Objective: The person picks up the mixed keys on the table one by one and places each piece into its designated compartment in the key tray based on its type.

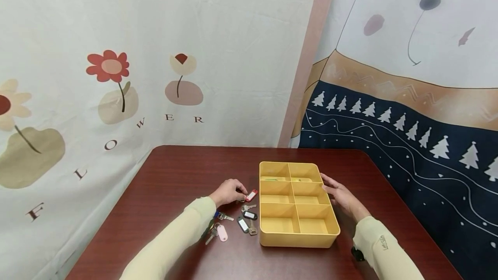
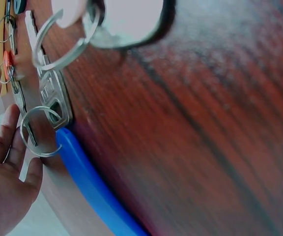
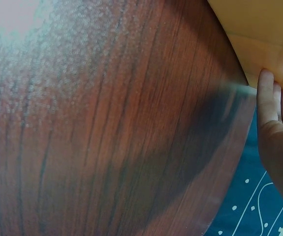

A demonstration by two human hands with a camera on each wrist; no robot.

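Observation:
My left hand (image 1: 230,192) reaches to a key with a red tag (image 1: 251,195), left of the yellow box (image 1: 299,240). In the left wrist view its fingertips are at the red tag's ring (image 2: 5,73); whether they pinch it is hidden. Nearby lie keys with a blue tag (image 2: 90,177), a pink tag (image 1: 222,233), a dark tag (image 1: 243,224) and a black tag (image 1: 250,215). My right hand (image 1: 342,195) rests its extended fingers against the box's right side, as the right wrist view also shows with the box wall (image 3: 259,39).
Six compartments divide the box, and something small and greenish lies in the far ones. All of it stands on a dark red wood table (image 1: 194,167). Behind hang a flower-print cloth (image 1: 241,33) and a bear-print cloth (image 1: 389,150).

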